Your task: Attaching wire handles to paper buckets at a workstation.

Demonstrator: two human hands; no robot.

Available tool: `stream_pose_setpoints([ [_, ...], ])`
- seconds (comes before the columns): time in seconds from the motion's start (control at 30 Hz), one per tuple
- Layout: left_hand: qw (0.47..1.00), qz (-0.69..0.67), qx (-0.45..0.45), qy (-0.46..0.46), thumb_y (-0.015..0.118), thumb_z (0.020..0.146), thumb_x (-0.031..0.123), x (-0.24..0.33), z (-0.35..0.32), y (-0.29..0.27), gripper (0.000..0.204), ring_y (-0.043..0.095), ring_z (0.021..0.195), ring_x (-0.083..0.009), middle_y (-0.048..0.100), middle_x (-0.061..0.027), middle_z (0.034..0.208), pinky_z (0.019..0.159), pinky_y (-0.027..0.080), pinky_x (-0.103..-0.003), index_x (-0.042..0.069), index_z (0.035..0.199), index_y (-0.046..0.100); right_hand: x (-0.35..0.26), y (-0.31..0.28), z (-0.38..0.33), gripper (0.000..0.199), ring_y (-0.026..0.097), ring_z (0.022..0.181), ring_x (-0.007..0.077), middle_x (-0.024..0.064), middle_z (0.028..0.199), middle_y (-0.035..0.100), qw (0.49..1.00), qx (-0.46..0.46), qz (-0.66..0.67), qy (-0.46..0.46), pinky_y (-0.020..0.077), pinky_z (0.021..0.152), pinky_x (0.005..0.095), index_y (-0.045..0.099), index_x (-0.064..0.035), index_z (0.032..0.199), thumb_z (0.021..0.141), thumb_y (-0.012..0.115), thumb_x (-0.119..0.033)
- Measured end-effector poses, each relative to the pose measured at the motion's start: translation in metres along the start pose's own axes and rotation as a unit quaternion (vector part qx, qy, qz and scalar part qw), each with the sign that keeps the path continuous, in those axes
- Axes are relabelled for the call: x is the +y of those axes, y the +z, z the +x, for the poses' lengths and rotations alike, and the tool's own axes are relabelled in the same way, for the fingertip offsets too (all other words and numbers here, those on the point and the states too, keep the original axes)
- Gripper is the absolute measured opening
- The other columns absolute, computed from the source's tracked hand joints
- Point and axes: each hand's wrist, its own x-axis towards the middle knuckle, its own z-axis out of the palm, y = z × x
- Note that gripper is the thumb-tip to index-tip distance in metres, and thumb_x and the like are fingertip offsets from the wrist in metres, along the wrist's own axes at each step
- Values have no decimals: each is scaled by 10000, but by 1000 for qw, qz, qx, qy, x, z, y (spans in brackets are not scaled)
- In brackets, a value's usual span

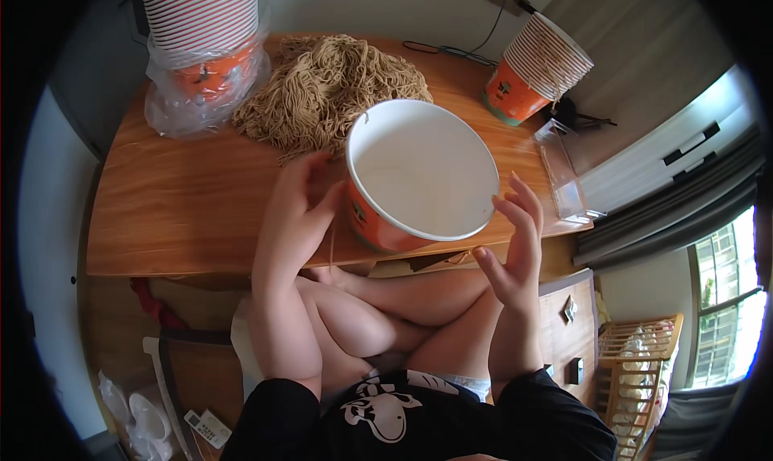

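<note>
A large paper bucket (427,171), white inside and orange outside, stands near the table's front edge, its open mouth tipped toward me. At its left side is my left hand (294,211), thumb and fingers apart, thumb tip close to the wall. A thin tan cord (332,239) hangs beside that thumb; whether the hand touches it is unclear. Another bit of cord shows at the bucket's upper-left rim. My right hand (519,243) is open by the right rim, fingers spread and curved. Behind the bucket lies a big heap of tan cords (330,90).
A tall stack of buckets (201,18), partly in clear plastic, stands at the back left of the wooden table (169,211). Another bucket stack (539,66) with cords stands at the back right. Near it are a black cable (451,52) and a clear plastic holder (564,171).
</note>
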Motion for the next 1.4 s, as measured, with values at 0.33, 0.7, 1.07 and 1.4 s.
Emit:
stream_pose_setpoints([
  [0.33, 933, -338, -77, -96, 548, 1006, 99, 10, 6, 0, 53, 520, 776, -67, 610, 5, 887, 697, 421, -228, 75, 967, 576, 19, 18, 3, 374, 340, 1458, 405, 243, 1588, 299, 992, 8, 124, 14, 291, 1172, 534, 554, -86, 1066, 806, 814, -151],
  [0.7, 941, -247, -207, 105, 607, 1009, 113, 112, -62, 27, 251, 682, 757, -164, 696, -85, 861, 660, 521, -282, -2, 1231, 608, -27, 33, -14, 323, 445, 1287, 366, 195, 1451, 509, 990, 127, -56, 26, 360, 1061, 474, 644, -141, 844, 635, 887, -179],
  [1.07, 938, 30, -204, 279, 701, 884, 144, 133, -107, 66, 243, 681, 676, -175, 676, -47, 823, 586, 535, -294, 28, 1098, 700, -72, 65, 2, 456, 469, 1235, 289, 62, 1338, 567, 956, 206, -201, 53, 488, 930, 390, 651, -237, 844, 549, 998, -255],
  [1.4, 935, 68, -255, 235, 713, 879, 152, 130, -121, 69, 205, 690, 699, -186, 668, -48, 784, 608, 545, -313, 60, 1056, 667, -71, 67, 10, 467, 403, 1324, 327, 121, 1471, 483, 964, 161, -198, 80, 380, 1049, 444, 717, -215, 1000, 600, 957, -208],
])
